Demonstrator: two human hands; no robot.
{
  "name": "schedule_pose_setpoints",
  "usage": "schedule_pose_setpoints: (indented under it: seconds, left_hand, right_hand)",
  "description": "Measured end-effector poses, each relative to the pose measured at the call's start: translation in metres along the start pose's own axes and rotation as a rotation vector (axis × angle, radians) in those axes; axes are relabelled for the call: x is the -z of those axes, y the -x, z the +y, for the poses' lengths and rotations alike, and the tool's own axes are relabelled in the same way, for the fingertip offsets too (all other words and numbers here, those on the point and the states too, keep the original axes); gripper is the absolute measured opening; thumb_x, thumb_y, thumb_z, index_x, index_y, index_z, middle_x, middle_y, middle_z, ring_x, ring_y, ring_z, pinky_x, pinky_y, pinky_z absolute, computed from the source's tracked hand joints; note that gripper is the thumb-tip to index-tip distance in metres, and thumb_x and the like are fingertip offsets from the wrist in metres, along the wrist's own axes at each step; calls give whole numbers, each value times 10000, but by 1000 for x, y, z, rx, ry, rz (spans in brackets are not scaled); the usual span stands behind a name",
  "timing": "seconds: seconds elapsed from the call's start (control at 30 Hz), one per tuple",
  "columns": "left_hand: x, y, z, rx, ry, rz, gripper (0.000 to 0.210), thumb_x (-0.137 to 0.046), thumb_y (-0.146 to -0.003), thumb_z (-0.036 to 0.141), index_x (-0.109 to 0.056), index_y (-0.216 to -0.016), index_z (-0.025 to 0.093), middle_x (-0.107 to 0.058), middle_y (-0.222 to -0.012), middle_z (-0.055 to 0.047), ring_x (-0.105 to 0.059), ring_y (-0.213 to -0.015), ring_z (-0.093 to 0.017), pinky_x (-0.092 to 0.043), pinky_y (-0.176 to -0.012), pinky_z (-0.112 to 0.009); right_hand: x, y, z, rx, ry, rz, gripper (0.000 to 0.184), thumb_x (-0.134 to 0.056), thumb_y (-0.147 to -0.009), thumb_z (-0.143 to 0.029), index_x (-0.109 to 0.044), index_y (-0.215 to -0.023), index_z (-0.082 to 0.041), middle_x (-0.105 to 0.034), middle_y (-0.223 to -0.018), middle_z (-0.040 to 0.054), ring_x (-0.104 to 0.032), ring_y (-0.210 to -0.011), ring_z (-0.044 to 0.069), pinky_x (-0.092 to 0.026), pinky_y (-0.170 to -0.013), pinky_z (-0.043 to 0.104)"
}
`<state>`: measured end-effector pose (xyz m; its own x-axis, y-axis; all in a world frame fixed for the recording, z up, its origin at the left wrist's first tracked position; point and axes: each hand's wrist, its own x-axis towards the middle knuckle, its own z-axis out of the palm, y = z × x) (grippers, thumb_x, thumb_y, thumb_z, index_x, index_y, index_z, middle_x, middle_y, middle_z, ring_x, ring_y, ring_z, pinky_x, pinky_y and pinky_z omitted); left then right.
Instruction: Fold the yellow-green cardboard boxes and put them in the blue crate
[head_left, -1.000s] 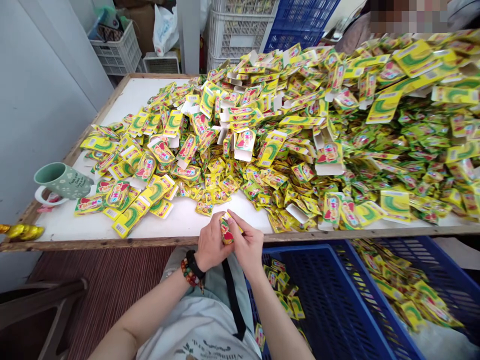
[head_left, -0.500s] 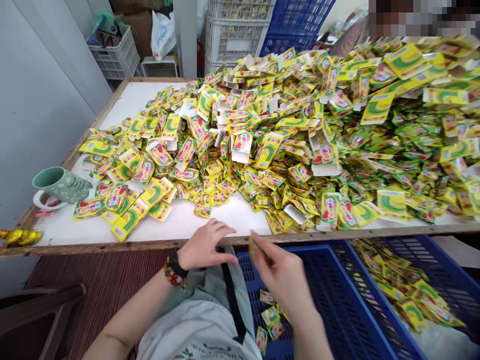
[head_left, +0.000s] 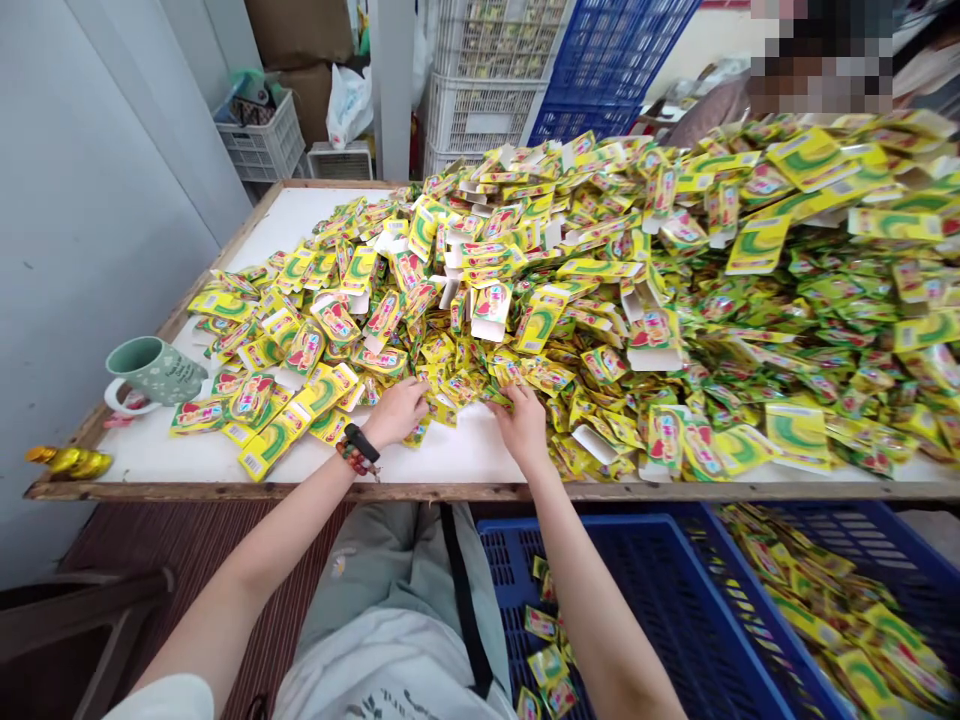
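A large heap of small yellow-green sachets and flat yellow cartons covers the white-topped table. My left hand, with a dark band and beads at its wrist, is at the heap's front edge. Its fingers are curled against a small yellow sachet. Across a small patch of white tabletop, my right hand reaches into the same edge. Its thumb and fingers close on a green-yellow sachet, partly hidden by the hand.
A green mug and a gold-wrapped item stand at the table's left. Below the front edge is a blue crate holding several sachets, beside another blue crate of cartons. Stacked crates and a person are behind.
Both hands have moved forward from the table's front edge to the heap. The right hand, earlier above the blue crate with a small packet, is now among the sachets. The view has shifted slightly.
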<state>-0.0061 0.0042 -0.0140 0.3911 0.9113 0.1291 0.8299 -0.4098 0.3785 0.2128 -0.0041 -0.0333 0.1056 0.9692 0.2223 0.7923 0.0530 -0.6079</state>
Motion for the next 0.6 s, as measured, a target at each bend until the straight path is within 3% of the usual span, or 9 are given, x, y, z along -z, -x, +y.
schedule_pose_setpoints:
  seconds: [0.1,0.17,0.27,0.33,0.43,0.5,0.6]
  left_hand:
    - [4,4,-6,44,211,68,300,-523,-849,133,-609,-1137,141,-663,-982,-77,-635,-931,-200,-494,-868,-322]
    - [2,5,-5,78,449,97,345,-598,-799,123,-620,-1142,153,-688,-946,-62,-653,-909,-202,-505,-857,-331]
    - [-2,6,2,72,743,79,386,-578,-779,77,-617,-1150,175,-707,-930,-52,-674,-884,-192,-530,-790,-311]
    - [-4,8,9,7,831,44,408,-536,-782,51,-609,-1161,184,-710,-946,-50,-674,-908,-185,-531,-789,-297]
    - [0,9,14,-90,807,17,445,-501,-796,41,-583,-1205,197,-696,-996,-53,-668,-920,-178,-529,-800,-293]
    - [6,6,10,-131,672,40,450,-470,-815,32,-574,-1221,196,-670,-1065,-70,-652,-943,-181,-527,-823,-312]
    - [21,-7,-9,-87,199,129,514,-427,-783,-39,-573,-1229,170,-594,-1205,-120,-545,-1125,-249,-463,-958,-420]
  right_hand:
    - [8,18,-7,192,-345,-188,187,-624,-813,-323,-642,-957,-205,-661,-1109,99,-615,-1029,240,-474,-878,377]
    - [10,24,-16,291,-522,-323,191,-611,-829,-337,-638,-983,-228,-633,-1221,92,-577,-1146,245,-452,-952,397]
    - [6,25,-30,304,-526,-399,134,-597,-834,-324,-635,-915,-225,-580,-1320,100,-493,-1267,261,-412,-1011,424]
    - [2,25,-35,254,-520,-430,136,-603,-819,-304,-630,-923,-220,-646,-1206,94,-573,-1158,258,-465,-936,413]
    - [-2,27,-36,131,-642,-437,404,-628,-785,-278,-565,-1182,-233,-707,-1016,48,-664,-883,204,-532,-783,368]
    - [-2,32,-32,43,-702,-381,560,-672,-737,-269,-528,-1277,-227,-713,-1003,49,-666,-849,199,-543,-759,363]
    - [4,41,-22,-83,-684,-255,423,-731,-660,-289,-691,-1066,-178,-726,-917,56,-662,-851,227,-547,-771,383]
